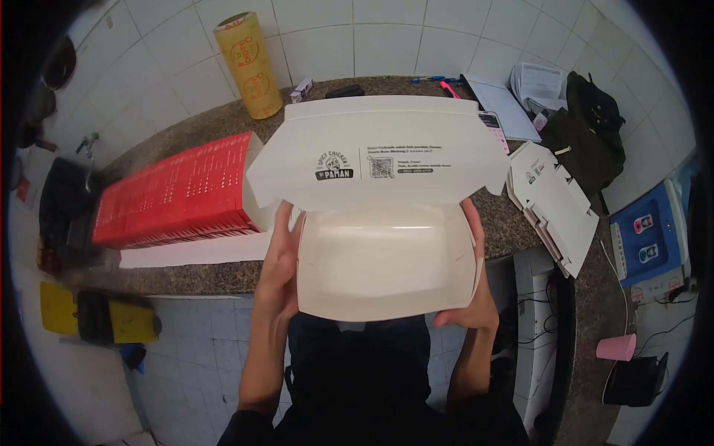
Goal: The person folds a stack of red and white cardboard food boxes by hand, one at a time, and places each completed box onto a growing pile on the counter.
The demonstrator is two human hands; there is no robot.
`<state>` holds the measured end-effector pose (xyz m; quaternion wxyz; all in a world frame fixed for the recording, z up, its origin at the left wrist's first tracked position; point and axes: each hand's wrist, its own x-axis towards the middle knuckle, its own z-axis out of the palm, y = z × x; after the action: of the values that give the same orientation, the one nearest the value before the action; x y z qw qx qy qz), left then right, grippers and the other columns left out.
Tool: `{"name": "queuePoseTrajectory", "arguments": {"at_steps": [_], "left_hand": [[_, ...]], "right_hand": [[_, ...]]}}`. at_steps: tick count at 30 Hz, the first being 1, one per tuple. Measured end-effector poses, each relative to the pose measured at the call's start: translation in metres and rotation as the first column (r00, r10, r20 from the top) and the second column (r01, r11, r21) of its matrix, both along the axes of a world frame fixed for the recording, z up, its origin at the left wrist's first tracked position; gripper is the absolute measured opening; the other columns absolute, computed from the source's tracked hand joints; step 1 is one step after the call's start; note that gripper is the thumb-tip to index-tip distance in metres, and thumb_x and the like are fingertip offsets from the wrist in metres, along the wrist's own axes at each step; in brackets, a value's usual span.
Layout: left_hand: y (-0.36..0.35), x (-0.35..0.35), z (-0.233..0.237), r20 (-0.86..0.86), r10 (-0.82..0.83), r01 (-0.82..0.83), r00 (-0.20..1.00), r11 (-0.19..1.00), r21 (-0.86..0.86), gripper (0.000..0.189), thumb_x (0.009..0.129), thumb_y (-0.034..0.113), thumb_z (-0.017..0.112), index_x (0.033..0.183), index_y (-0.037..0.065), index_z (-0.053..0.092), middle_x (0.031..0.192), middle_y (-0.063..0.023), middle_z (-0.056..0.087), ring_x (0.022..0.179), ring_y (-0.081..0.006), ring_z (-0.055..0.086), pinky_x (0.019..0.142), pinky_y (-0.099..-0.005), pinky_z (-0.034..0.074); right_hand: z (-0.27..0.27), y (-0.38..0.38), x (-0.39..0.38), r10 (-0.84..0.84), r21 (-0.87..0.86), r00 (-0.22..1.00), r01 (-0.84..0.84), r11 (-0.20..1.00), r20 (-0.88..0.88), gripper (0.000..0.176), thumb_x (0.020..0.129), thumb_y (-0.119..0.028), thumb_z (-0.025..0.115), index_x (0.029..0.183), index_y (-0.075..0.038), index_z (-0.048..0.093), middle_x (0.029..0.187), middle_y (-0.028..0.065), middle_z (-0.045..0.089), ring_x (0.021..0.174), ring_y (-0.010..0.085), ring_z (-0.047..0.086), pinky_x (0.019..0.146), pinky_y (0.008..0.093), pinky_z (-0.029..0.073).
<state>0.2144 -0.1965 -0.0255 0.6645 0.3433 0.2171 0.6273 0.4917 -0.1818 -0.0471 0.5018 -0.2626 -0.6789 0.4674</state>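
Between my two hands is a white cardboard food box [383,260], its tray formed and its lid [439,160] standing up at the back with a printed logo and a QR code. My left hand [279,260] grips the tray's left wall, fingers running up the outside. On the opposite wall my right hand [476,286] holds the box, thumb low near the front corner. Left of the box lies a stack of red folded cartons [178,193]. To the right, a pile of flat white box blanks [554,201] rests on the counter.
A tall roll of yellowish wrap [249,67] stands by the tiled wall. Papers [535,82] and a dark bag [584,141] sit at the back right. A pink cup [616,347] is at the lower right. The granite counter [201,279] edge runs in front of me.
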Motion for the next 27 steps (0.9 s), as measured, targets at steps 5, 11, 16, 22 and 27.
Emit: {"name": "queuePoseTrajectory", "arguments": {"at_steps": [5, 11, 16, 22, 27], "left_hand": [[-0.018, -0.01, -0.008, -0.458, 0.088, 0.115, 0.884, 0.91, 0.397, 0.133, 0.076, 0.033, 0.086, 0.157, 0.004, -0.015, 0.165, -0.0236, 0.007, 0.154, -0.0336, 0.01, 0.121, -0.046, 0.017], [-0.027, -0.012, -0.01, -0.685, 0.202, 0.081, 0.7, 0.93, 0.357, 0.116, 0.086, 0.024, 0.075, 0.156, -0.001, -0.014, 0.164, -0.0245, 0.005, 0.154, -0.0332, 0.005, 0.121, -0.045, 0.011], [-0.019, -0.04, 0.003, -0.639, 0.157, 0.013, 0.753, 0.967, 0.253, 0.104, 0.077, 0.037, 0.083, 0.154, 0.004, 0.02, 0.147, -0.0194, 0.036, 0.142, -0.0306, 0.033, 0.117, -0.0435, 0.025], [0.021, -0.077, 0.02, -0.693, -0.022, 0.23, 0.721, 0.951, 0.209, 0.089, 0.074, 0.04, 0.085, 0.143, 0.008, 0.038, 0.13, -0.0129, 0.049, 0.128, -0.0258, 0.046, 0.111, -0.0401, 0.033], [0.077, -0.088, 0.034, -0.748, -0.145, 0.359, 0.648, 0.924, 0.132, 0.09, 0.086, 0.04, 0.077, 0.156, 0.015, 0.026, 0.152, -0.0177, 0.041, 0.141, -0.0297, 0.04, 0.115, -0.0446, 0.033]], "right_hand": [[0.001, -0.002, -0.007, 0.012, -0.125, 0.999, -0.016, 0.992, -0.035, 0.146, 0.068, -0.059, 0.087, 0.158, -0.002, -0.012, 0.166, 0.022, 0.005, 0.153, 0.0297, 0.013, 0.122, 0.0463, 0.015], [0.006, -0.002, -0.013, 0.108, -0.198, 0.973, -0.068, 0.978, 0.203, 0.126, 0.088, -0.046, 0.074, 0.153, 0.002, -0.022, 0.164, 0.0289, 0.003, 0.154, 0.0338, 0.009, 0.122, 0.0451, 0.014], [0.037, -0.008, -0.005, 0.045, -0.035, 0.848, -0.03, 0.999, 0.529, 0.132, 0.079, -0.049, 0.083, 0.155, 0.005, -0.01, 0.154, 0.0328, 0.026, 0.145, 0.0423, 0.029, 0.117, 0.0482, 0.028], [0.09, -0.012, -0.022, -0.181, 0.418, 0.699, -0.183, 0.89, 0.692, 0.067, 0.063, -0.015, 0.087, 0.126, -0.011, 0.065, 0.128, 0.0194, 0.057, 0.117, 0.0395, 0.056, 0.102, 0.0436, 0.045], [0.066, 0.006, -0.039, 0.309, 0.145, 0.636, -0.558, 0.817, 0.707, 0.036, 0.076, -0.001, 0.072, 0.112, -0.007, 0.068, 0.111, 0.0123, 0.067, 0.1, 0.034, 0.065, 0.086, 0.0368, 0.052]]}}
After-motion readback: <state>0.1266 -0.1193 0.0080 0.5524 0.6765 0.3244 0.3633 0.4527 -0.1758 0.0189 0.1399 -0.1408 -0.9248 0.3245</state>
